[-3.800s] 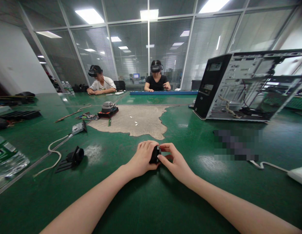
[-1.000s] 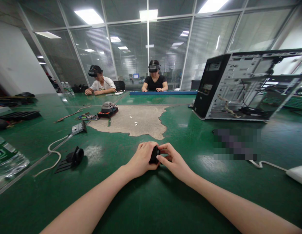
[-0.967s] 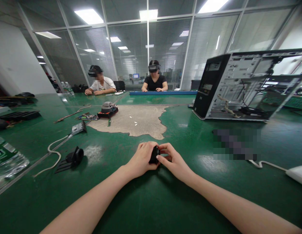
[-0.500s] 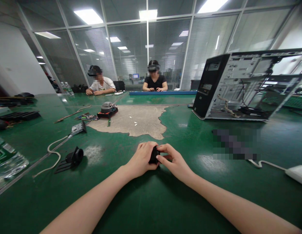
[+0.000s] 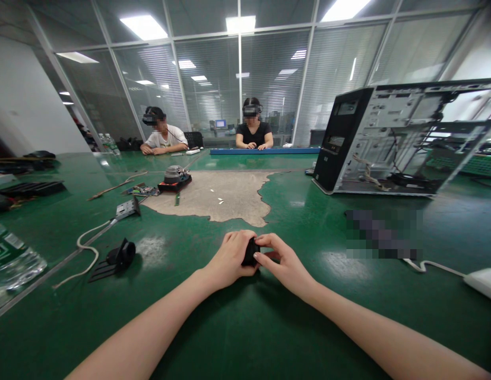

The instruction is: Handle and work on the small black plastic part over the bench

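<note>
Both my hands meet over a small black part (image 5: 251,252) just above the green table (image 5: 245,327), near its middle. My left hand (image 5: 229,258) wraps its fingers around the part's left side. My right hand (image 5: 283,264) pinches the right side between thumb and fingers. Most of the part is hidden by my fingers, so its shape is unclear.
An open computer case (image 5: 404,140) lies at the right rear. A black bracket piece (image 5: 116,257), a white cable (image 5: 85,245), a fan on a board (image 5: 175,178) and a water bottle (image 5: 11,258) sit to the left. A white device (image 5: 483,282) lies at right. Two people sit at the far side.
My hands and the black part have stayed in the same place. The person in black at the far side has shifted slightly.
</note>
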A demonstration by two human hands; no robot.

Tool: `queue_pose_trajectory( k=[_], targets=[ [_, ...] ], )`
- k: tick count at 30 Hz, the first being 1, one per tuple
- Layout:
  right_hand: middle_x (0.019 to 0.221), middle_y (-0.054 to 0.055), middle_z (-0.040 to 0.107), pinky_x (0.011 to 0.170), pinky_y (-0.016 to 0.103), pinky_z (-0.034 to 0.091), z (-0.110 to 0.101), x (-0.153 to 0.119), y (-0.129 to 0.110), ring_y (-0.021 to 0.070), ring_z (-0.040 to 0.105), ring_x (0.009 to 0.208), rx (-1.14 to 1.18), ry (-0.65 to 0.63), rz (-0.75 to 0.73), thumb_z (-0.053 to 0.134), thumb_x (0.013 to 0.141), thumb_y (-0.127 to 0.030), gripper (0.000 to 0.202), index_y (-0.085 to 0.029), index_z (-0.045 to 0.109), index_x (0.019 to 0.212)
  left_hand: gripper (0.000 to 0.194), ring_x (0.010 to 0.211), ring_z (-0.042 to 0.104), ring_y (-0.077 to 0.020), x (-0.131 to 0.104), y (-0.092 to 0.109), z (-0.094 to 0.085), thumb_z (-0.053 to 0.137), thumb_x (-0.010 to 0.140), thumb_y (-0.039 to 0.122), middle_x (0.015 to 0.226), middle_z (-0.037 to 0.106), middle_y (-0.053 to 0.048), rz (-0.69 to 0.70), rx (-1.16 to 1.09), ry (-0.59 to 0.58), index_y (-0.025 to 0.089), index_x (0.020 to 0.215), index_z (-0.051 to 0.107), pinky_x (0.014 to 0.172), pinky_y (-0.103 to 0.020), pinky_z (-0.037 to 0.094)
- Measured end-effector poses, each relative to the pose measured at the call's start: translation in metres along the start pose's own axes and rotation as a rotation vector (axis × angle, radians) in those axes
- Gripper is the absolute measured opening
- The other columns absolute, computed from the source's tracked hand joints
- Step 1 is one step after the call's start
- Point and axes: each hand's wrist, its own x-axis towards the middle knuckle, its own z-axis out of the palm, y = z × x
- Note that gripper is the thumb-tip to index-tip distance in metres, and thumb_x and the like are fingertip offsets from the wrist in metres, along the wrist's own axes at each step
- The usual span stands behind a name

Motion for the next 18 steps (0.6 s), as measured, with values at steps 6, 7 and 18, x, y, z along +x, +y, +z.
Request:
queue_pose_trajectory(
  k=[6, 7, 18],
  targets=[
    [0.098, 0.005, 0.051, 0.069, 0.028, 0.05, 0.0005, 0.0024, 0.0017, 0.016, 0.053, 0.091, 0.036, -0.01, 0.088, 0.053, 0.074, -0.024, 0.024, -0.02, 0.047, 0.097, 0.057, 0.098, 0.045, -0.0211, 0.0, 0.0006, 0.0001, 0.061, 0.061, 0.02, 0.104, 0.048, -0.004, -0.006, -0.001, -0.006, 0.021, 0.109, 0.032, 0.088, -0.037, 0.03],
    [0.099, 0.005, 0.051, 0.07, 0.029, 0.05, 0.0006, 0.0026, 0.0016, 0.0159, 0.053, 0.09, 0.036, -0.017, 0.106, 0.053, 0.074, -0.024, 0.026, -0.02, 0.046, 0.098, 0.057, 0.099, 0.045, -0.0212, -0.0001, 0.0005, 0.0003, 0.061, 0.061, 0.019, 0.104, 0.048, -0.005, -0.006, 0.001, -0.009, 0.021, 0.11, 0.032, 0.088, -0.037, 0.03],
    [0.094, 0.003, 0.05, 0.071, 0.027, 0.049, 0.0002, 0.0001, 0.0008, 0.0148, 0.051, 0.09, -0.013, 0.003, -0.004, 0.051, 0.076, -0.023, 0.014, -0.021, 0.05, 0.09, 0.053, 0.098, 0.046, -0.0215, -0.0001, 0.0011, -0.0014, 0.059, 0.064, 0.022, 0.103, 0.048, -0.005, 0.003, -0.002, -0.001, 0.021, 0.109, 0.032, 0.087, -0.038, 0.031]
  ],
)
